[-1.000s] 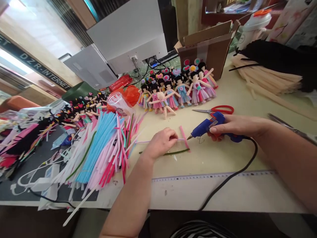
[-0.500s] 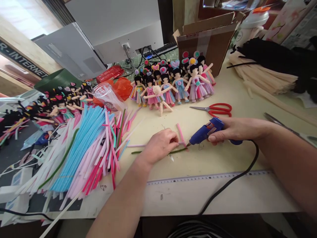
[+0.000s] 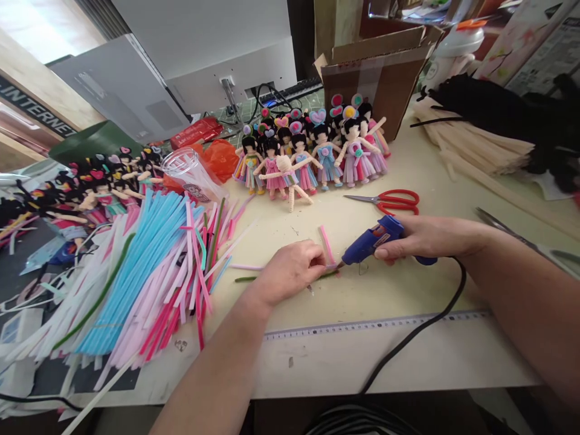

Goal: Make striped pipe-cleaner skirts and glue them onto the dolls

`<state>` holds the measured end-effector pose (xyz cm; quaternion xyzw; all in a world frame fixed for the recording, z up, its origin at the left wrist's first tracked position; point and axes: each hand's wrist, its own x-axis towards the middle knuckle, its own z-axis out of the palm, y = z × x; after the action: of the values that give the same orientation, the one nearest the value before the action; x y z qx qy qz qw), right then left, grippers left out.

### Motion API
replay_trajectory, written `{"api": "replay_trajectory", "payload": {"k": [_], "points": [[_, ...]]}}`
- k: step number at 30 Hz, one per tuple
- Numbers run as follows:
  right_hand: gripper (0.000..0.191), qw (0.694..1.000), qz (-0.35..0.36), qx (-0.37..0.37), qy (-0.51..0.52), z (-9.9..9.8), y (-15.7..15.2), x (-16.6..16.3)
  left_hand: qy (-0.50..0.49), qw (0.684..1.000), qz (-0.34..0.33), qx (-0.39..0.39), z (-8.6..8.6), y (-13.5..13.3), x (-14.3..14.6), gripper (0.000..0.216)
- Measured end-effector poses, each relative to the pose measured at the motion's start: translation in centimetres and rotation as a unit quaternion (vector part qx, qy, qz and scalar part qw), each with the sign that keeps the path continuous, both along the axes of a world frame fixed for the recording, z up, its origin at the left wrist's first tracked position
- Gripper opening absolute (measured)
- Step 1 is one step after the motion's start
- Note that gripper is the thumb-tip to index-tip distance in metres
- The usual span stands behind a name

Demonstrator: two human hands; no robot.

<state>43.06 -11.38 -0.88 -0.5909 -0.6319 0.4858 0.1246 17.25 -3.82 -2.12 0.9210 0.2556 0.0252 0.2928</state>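
My left hand [image 3: 294,266] is closed low over the table, fingers pinched on a lavender pipe cleaner [image 3: 244,266]. Beneath the same hand runs a green pipe cleaner [image 3: 245,279], its middle hidden. A short pink pipe cleaner [image 3: 325,243] lies just beyond the fingertips. My right hand [image 3: 408,241] grips a blue hot glue gun [image 3: 369,240]. The gun's nozzle is at the right end of the lavender piece, close to my left fingers; whether glue is coming out is too small to see.
Bundles of pipe cleaners [image 3: 136,272] spread across the left. Several yarn-like dolls [image 3: 324,151] stand at the back before a cardboard box [image 3: 367,90]. Red-handled scissors [image 3: 399,200] lie beyond the gun. A ruler strip [image 3: 317,331] and the gun's black cord [image 3: 408,335] are in front.
The glue gun's nozzle has shifted from the green pipe cleaner's end to the lavender one's end. My left hand covers more of the green piece. The view has moved slightly.
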Motion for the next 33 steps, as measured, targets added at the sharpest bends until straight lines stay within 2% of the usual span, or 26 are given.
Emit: {"api": "replay_trajectory", "payload": {"k": [16,33], "points": [[0.044,0.999,-0.022,-0.015,-0.019,0.03,0.12,-0.38,0.025,1.000,0.006,-0.009,0.25,-0.18,0.10,0.013],[0.044,0.999,-0.031,-0.021,-0.022,0.09,0.18,-0.53,0.021,1.000,0.004,-0.012,0.12,-0.04,-0.03,0.016]]}}
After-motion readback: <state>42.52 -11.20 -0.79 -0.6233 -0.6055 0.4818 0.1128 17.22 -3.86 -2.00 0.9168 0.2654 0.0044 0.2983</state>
